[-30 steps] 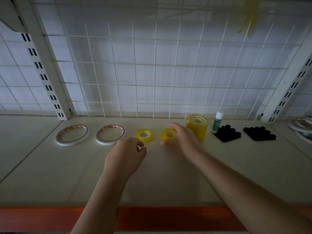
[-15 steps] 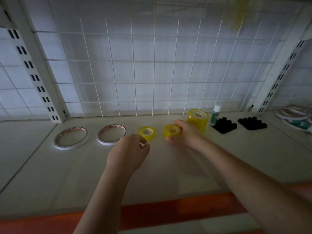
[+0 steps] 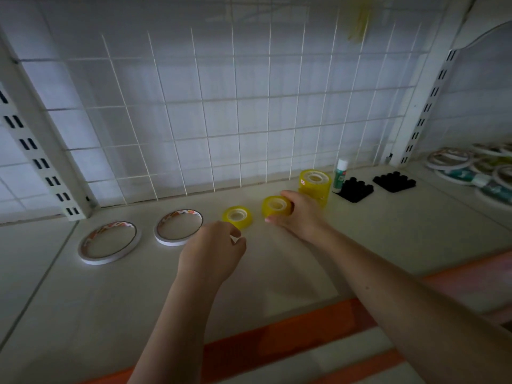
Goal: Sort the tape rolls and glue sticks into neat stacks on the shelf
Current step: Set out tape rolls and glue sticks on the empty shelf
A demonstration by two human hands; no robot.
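Head cam looking down at the shelf (image 3: 360, 245): right hand (image 3: 300, 214) has its fingers curled around a small yellow tape roll (image 3: 277, 205) about midway along, toward the back edge, with a taller yellow tape stack (image 3: 315, 184) just behind it and a glue stick (image 3: 340, 176) standing upright next to that. Left hand (image 3: 212, 252) hovers over the shelf with fingers curled in loosely, gripping nothing I can make out, just in front of a second small yellow roll (image 3: 237, 216). Two flat white tape rings (image 3: 109, 242) sit side by side toward the left end.
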